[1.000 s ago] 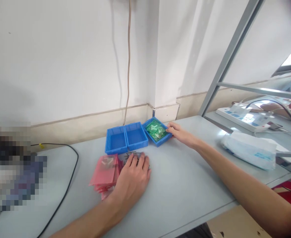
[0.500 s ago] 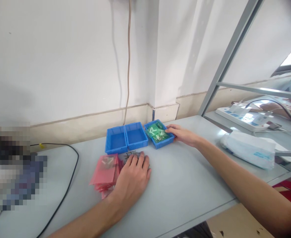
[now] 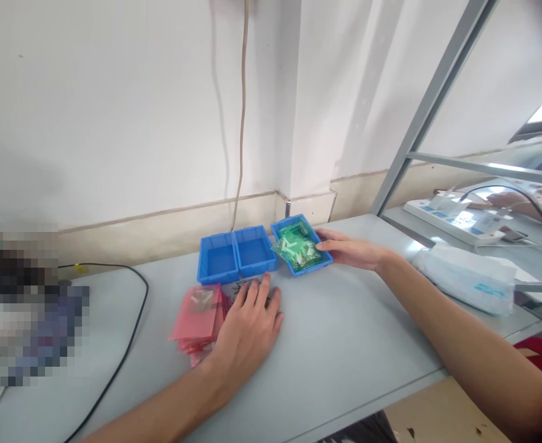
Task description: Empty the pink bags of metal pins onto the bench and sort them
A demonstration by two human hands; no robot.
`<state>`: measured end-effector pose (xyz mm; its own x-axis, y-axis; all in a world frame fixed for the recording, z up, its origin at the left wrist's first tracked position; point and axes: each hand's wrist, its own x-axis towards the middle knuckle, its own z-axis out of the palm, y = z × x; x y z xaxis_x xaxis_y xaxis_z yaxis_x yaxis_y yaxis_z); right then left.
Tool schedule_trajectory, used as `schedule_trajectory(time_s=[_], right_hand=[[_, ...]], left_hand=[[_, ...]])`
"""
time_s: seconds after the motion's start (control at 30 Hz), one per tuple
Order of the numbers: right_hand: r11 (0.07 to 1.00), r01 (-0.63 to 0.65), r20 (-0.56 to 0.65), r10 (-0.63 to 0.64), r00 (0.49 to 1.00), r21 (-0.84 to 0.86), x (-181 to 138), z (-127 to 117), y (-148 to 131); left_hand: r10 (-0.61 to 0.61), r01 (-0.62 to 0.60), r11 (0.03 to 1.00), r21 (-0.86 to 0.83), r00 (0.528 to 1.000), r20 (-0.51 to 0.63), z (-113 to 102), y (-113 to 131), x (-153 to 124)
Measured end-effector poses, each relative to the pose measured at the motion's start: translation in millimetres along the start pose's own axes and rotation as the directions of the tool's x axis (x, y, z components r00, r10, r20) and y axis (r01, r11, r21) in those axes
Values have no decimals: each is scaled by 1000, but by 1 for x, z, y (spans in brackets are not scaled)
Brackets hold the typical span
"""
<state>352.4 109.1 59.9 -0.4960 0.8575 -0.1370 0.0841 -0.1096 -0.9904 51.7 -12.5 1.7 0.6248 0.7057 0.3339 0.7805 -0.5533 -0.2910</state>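
Note:
My right hand (image 3: 351,248) grips the right edge of a blue bin (image 3: 314,268), thumb on the rim. The bin is tilted toward me, and green plastic bags (image 3: 296,245) with small metal parts lie in it, one hanging over its left edge. My left hand (image 3: 251,320) rests palm down with fingers spread over a small pile of dark screws or pins (image 3: 237,287), mostly hidden under the fingers. Against its left side lies a stack of pink plastic bags (image 3: 197,317), the top one with metal pieces inside.
Two bare blue bins (image 3: 218,280) stand side by side near the wall. A black cable (image 3: 135,326) curves over the table at left. On the right are a metal frame post (image 3: 402,147), a white plastic packet (image 3: 467,277) and a power strip (image 3: 450,221).
My right hand has lifted and tipped the bin of green bags, which was sitting flatter on the table. My left hand has stayed in place over the pile.

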Motion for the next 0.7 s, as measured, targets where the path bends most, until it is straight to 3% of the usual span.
schedule_trajectory(time_s=[0.23, 0.5, 0.7], right_hand=[[1000, -11, 57, 10, 998, 16, -5, 15, -11], [999, -48, 61, 47, 997, 8, -6, 4, -5], [998, -4, 18, 5, 1000, -63, -6, 5, -4]], left_hand=[[26, -26, 999, -34, 1000, -5, -4, -1, 0], [-13, 16, 999, -36, 997, 82, -15, 1, 5], [-29, 29, 999, 16, 999, -24, -13, 3, 1]])
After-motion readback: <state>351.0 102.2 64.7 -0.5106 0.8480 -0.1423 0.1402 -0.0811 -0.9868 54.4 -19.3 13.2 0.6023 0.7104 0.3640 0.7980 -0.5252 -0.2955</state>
